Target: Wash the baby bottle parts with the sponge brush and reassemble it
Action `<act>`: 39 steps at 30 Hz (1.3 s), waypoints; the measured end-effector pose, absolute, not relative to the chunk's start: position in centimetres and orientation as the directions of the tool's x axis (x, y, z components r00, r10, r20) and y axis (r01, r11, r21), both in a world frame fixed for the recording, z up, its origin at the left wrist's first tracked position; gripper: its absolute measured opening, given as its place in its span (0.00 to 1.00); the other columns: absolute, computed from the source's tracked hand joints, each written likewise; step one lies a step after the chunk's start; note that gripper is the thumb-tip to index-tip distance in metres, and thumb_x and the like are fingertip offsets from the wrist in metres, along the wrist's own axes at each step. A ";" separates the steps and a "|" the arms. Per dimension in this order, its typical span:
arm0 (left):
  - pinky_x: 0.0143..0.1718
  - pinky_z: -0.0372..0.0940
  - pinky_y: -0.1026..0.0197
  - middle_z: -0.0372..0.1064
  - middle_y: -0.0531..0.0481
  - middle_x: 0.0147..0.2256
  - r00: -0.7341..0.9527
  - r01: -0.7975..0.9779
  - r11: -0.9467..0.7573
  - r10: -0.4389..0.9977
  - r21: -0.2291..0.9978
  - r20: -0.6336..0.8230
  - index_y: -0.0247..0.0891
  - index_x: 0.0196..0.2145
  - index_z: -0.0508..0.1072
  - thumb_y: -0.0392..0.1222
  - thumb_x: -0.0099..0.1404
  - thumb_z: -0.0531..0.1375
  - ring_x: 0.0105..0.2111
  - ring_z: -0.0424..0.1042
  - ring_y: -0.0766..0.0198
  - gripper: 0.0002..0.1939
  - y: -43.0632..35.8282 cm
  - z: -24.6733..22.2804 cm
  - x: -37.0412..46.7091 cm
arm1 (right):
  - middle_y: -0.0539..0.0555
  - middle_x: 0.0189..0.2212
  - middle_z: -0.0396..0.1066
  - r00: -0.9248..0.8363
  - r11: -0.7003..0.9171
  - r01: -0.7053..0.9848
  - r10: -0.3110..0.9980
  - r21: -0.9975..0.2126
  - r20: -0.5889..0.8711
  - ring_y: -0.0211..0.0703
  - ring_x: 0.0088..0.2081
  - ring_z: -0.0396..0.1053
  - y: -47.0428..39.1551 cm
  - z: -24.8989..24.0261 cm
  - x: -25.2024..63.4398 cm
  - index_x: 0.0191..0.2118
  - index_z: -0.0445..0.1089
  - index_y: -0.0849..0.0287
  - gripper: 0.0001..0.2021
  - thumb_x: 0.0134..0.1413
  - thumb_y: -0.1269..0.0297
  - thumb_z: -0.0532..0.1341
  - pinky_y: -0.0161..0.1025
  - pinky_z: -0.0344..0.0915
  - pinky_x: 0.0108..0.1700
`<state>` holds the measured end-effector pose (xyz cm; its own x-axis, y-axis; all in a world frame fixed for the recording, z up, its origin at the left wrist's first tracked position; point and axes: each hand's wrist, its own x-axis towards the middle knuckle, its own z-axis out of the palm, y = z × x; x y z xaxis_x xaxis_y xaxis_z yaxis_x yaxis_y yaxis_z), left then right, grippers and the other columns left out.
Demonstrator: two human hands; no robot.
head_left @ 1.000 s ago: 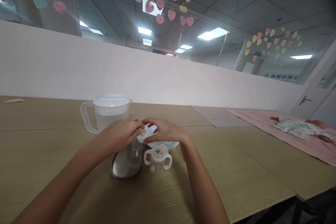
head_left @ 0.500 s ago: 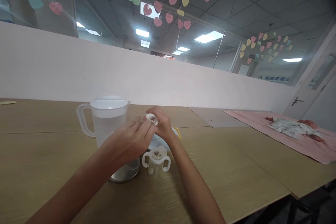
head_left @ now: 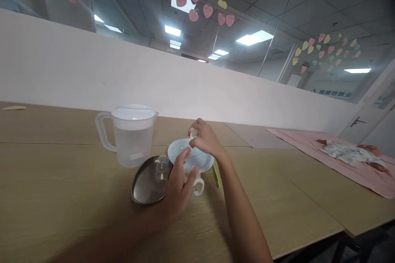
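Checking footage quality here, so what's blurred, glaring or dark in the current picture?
Head view: the left forearm is smeared with blur, the left hand less so; head view: ceiling lights glare white; head view: the picture's upper right corner falls dark.

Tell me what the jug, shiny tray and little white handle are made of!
The jug is probably frosted plastic: its sides look cloudy. The tray seems polished metal, silvery with reflections. The little white handle may be smooth plastic: it looks opaque.

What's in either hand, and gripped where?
Right hand: a small clear piece, fingers curled round its side; exact grip hidden. Left hand: open, seemingly holding nothing.
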<state>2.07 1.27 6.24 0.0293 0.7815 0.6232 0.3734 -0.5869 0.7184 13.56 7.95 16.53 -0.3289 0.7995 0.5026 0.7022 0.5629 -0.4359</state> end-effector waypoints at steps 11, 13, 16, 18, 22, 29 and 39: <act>0.52 0.56 0.49 0.54 0.44 0.55 0.033 0.438 -0.477 0.856 0.762 0.517 0.47 0.57 0.51 0.44 0.62 0.54 0.55 0.56 0.54 0.26 -0.6 1.5 1.3 | 0.47 0.21 0.59 -0.506 0.450 0.746 0.862 -0.490 0.023 0.33 0.23 0.56 6.2 17.8 15.5 0.21 0.59 0.60 0.17 0.50 0.52 0.56 0.32 0.50 0.24; 0.50 0.58 0.51 0.54 0.45 0.55 0.015 0.394 -0.445 0.878 0.804 0.479 0.47 0.56 0.52 0.44 0.61 0.56 0.54 0.57 0.55 0.27 -0.6 1.3 1.5 | 0.47 0.22 0.61 -0.516 0.467 0.748 0.856 -0.472 0.030 0.33 0.24 0.57 6.3 17.7 15.2 0.24 0.62 0.60 0.13 0.49 0.54 0.57 0.32 0.50 0.24; 0.47 0.61 0.52 0.57 0.45 0.53 -0.021 0.343 -0.400 0.902 0.850 0.432 0.45 0.54 0.55 0.45 0.57 0.59 0.50 0.62 0.56 0.27 -0.4 1.5 1.8 | 0.47 0.25 0.65 -0.558 0.482 0.712 0.830 -0.510 0.005 0.35 0.27 0.61 6.4 17.6 15.0 0.31 0.64 0.59 0.11 0.47 0.57 0.60 0.31 0.53 0.26; 0.47 0.61 0.52 0.59 0.45 0.51 -0.034 0.316 -0.379 0.912 0.870 0.410 0.43 0.52 0.58 0.45 0.55 0.60 0.47 0.64 0.56 0.27 -0.2 1.6 1.8 | 0.48 0.26 0.67 -0.589 0.501 0.688 0.808 -0.524 0.000 0.35 0.29 0.62 6.5 17.5 14.9 0.31 0.65 0.59 0.10 0.47 0.58 0.61 0.31 0.54 0.26; 0.46 0.62 0.52 0.61 0.45 0.49 -0.046 0.291 -0.346 0.926 0.892 0.374 0.42 0.51 0.59 0.46 0.54 0.61 0.45 0.65 0.56 0.27 0.1 1.5 1.6 | 0.48 0.25 0.67 -0.666 0.578 0.648 0.746 -0.496 -0.001 0.34 0.28 0.62 7.0 17.1 14.9 0.30 0.69 0.60 0.07 0.48 0.61 0.60 0.30 0.54 0.26; 0.42 0.64 0.53 0.65 0.46 0.45 -0.020 0.250 -0.349 0.931 0.903 0.365 0.41 0.47 0.61 0.45 0.52 0.62 0.41 0.68 0.56 0.24 0.0 1.8 1.8 | 0.51 0.39 0.72 -0.790 0.580 0.537 0.601 -0.612 -0.123 0.38 0.39 0.67 7.4 16.9 16.3 0.44 0.70 0.57 0.15 0.48 0.66 0.62 0.33 0.60 0.38; 0.39 0.64 0.57 0.65 0.47 0.45 0.004 0.252 -0.330 0.940 0.910 0.341 0.41 0.48 0.59 0.45 0.53 0.60 0.43 0.68 0.57 0.24 -0.1 2.0 1.8 | 0.50 0.35 0.70 -0.739 0.572 0.550 0.672 -0.609 -0.036 0.36 0.33 0.65 6.6 16.3 15.4 0.46 0.66 0.57 0.18 0.45 0.70 0.62 0.33 0.59 0.32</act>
